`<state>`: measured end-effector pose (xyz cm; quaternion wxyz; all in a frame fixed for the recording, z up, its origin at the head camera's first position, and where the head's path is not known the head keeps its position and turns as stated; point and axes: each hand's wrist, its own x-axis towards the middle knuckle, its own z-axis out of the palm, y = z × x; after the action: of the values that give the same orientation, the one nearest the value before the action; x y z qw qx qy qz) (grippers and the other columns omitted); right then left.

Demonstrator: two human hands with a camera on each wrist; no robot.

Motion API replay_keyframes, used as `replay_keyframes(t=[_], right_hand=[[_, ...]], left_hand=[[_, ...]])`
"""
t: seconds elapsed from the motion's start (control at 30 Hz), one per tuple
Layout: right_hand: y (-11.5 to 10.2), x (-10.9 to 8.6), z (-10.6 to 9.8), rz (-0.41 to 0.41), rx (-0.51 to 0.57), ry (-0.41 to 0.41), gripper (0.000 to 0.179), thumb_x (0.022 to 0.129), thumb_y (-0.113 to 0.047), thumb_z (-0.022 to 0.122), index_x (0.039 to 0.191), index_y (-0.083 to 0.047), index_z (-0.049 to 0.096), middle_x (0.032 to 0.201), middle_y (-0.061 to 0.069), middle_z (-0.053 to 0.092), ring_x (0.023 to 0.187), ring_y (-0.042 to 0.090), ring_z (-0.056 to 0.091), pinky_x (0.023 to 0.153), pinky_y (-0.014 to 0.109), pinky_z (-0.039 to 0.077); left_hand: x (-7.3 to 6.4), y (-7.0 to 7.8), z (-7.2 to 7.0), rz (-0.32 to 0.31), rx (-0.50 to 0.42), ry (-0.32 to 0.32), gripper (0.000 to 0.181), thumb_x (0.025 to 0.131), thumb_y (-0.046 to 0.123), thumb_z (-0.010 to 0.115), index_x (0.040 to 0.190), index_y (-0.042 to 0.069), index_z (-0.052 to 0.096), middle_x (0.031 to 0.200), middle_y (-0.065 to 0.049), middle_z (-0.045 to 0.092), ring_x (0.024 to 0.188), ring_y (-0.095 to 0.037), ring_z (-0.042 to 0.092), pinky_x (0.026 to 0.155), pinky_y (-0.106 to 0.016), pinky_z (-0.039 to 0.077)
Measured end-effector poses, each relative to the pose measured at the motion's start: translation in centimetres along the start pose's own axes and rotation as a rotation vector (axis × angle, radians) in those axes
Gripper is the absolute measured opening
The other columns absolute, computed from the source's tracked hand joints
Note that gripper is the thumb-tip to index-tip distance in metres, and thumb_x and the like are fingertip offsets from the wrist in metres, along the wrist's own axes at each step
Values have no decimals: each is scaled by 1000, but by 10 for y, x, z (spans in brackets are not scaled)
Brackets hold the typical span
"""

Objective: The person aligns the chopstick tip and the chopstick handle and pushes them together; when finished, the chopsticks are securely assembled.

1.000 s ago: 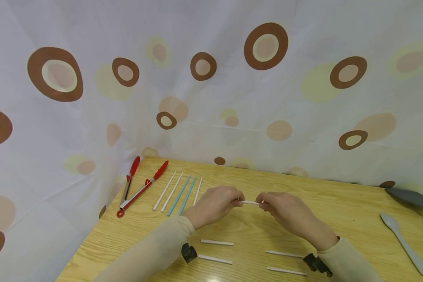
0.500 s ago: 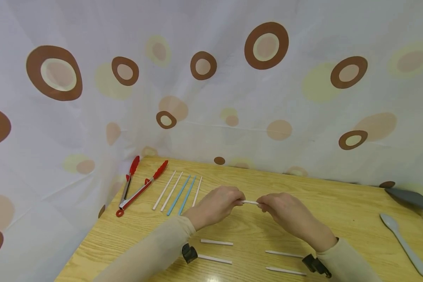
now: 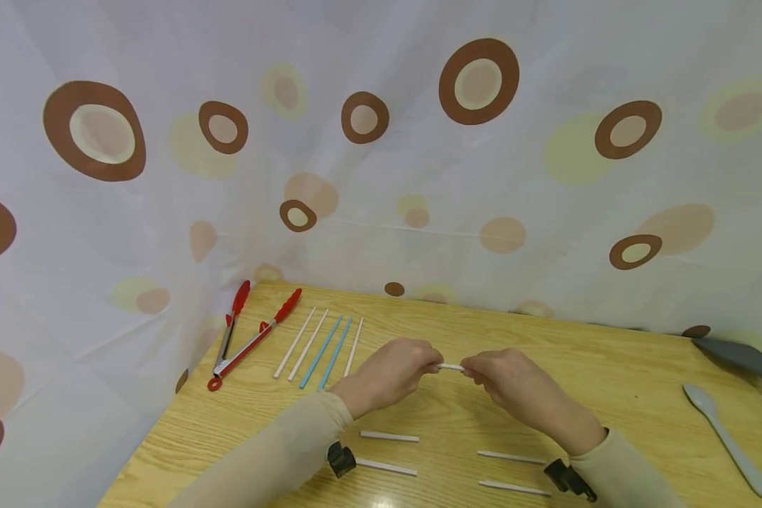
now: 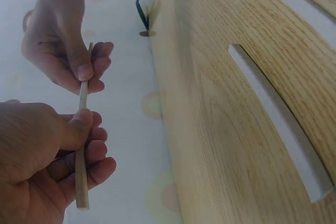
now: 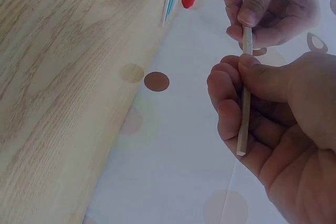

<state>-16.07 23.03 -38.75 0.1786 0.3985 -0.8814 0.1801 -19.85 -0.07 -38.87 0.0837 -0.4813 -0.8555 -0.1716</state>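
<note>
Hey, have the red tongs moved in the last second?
No. In the head view, the red tongs lie in the same place relative to the table's left edge.

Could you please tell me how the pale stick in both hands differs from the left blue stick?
The pale stick is off-white, the left blue stick light blue. The pale stick is raised, pinched by the left hand and right hand; the left blue stick lies on the table, untouched. The pale stick runs side to side; the left blue stick slants away from the person. Both are slim.
</note>
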Motion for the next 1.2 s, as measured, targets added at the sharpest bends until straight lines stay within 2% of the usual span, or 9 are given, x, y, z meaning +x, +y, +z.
replay_keyframes(t=[0.27, 0.43, 0.67, 0.9, 1.2], right_hand=[[-2, 3, -1, 7, -13, -5, 22, 80, 12, 74, 91, -7, 70, 74, -3, 65, 60, 3, 56, 53, 21, 47], [-4, 4, -1, 1, -22, -1, 23, 79, 12, 75, 89, -8, 70, 74, -4, 65, 61, 4, 58, 53, 21, 48], [-4, 6, 2, -2, -22, 23, 18, 81, 10, 75, 89, -6, 71, 74, -2, 66, 59, 4, 57, 52, 21, 48], [-5, 7, 2, -2, -24, 6, 23, 81, 11, 74, 81, -10, 66, 70, -6, 63, 57, 0, 51, 51, 21, 45], [-6, 8, 6, -28, -22, 30, 22, 78, 13, 76, 84, -7, 69, 71, -3, 65, 57, 2, 55, 51, 19, 47]], left_hand=[[0, 1, 0, -1, 40, 31, 14, 98, 12, 63, 104, 8, 74, 94, 1, 69, 87, -8, 66, 79, -12, 48], [-1, 1, 0, -20, 41, 24, 14, 98, 12, 62, 105, 8, 74, 95, 1, 70, 88, -8, 66, 79, -12, 48], [-1, 1, -2, 10, 55, 33, 14, 97, 11, 63, 105, 7, 74, 96, 0, 71, 88, -9, 67, 79, -12, 48], [-2, 0, 1, 16, 48, 37, 14, 97, 11, 63, 104, 7, 75, 96, 0, 71, 88, -9, 67, 77, -11, 48], [-5, 1, -2, 9, 49, 26, 13, 97, 10, 64, 104, 7, 75, 97, -1, 71, 88, -9, 68, 76, -11, 48]])
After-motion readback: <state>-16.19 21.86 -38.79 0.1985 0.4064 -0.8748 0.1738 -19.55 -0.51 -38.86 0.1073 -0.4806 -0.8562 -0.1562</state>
